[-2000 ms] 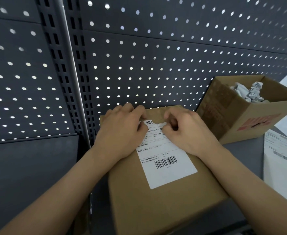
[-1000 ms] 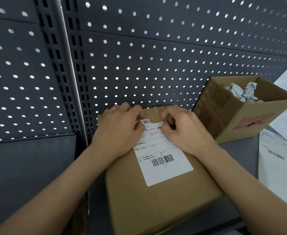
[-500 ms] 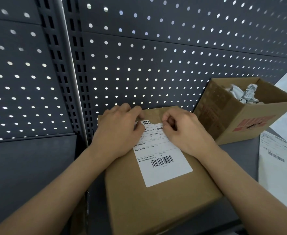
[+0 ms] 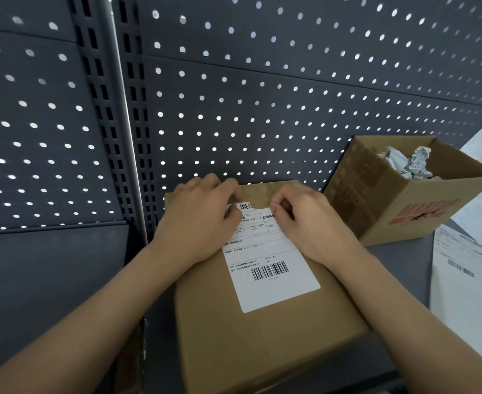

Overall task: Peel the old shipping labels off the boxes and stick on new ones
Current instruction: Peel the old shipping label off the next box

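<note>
A closed cardboard box [image 4: 262, 322] sits on the dark grey counter [image 4: 399, 268] in the lower middle of the view, its far edge against the perforated back panel [image 4: 262, 109]. On its top face is a white shipping label [image 4: 268, 260], long axis running from about 11 o'clock, far from the person, to 5 o'clock, near. The label carries a large barcode toward its near end, a small barcode at the far edge, ruled rows of small print too fine to read, and a bolder line with digits that look like "0755 2714" followed by Chinese characters. The far edge of the label is ragged, with a small notch torn out beside the small barcode.

The left hand [image 4: 197, 220] lies palm down on the box at the label's far-left corner, fingers curled over that corner; whether it pinches the paper cannot be told. The right hand [image 4: 308, 220] rests at the label's far-right corner with fingertips pressed together in a pinching grip on the label's edge.

At 2 o'clock stands an open cardboard box [image 4: 416, 206] with red printing on its side, not legible, holding crumpled paper scraps [image 4: 407, 163]. At 3 o'clock, on the counter, lies a white label sheet [image 4: 461, 268] with a barcode and blurred small text.
</note>
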{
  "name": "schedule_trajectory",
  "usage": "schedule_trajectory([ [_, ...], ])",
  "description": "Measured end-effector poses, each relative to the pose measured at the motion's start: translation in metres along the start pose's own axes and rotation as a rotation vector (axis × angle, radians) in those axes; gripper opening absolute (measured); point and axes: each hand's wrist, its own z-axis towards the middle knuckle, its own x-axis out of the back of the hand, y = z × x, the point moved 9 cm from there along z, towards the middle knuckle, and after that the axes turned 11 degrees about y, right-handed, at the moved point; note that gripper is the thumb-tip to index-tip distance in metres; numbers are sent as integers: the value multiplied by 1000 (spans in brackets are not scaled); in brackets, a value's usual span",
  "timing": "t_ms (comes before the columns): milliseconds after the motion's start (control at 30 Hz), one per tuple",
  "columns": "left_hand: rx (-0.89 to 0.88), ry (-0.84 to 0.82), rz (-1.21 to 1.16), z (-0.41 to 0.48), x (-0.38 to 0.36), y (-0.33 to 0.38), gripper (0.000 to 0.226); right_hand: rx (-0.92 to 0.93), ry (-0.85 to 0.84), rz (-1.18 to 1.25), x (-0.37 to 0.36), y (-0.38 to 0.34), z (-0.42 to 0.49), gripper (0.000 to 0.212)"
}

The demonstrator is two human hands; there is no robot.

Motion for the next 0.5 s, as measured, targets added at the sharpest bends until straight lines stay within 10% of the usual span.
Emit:
schedule_trajectory([
  [500, -9, 10, -8, 0, 0, 0, 23, -41, 28, 57, 6, 3, -3, 5],
])
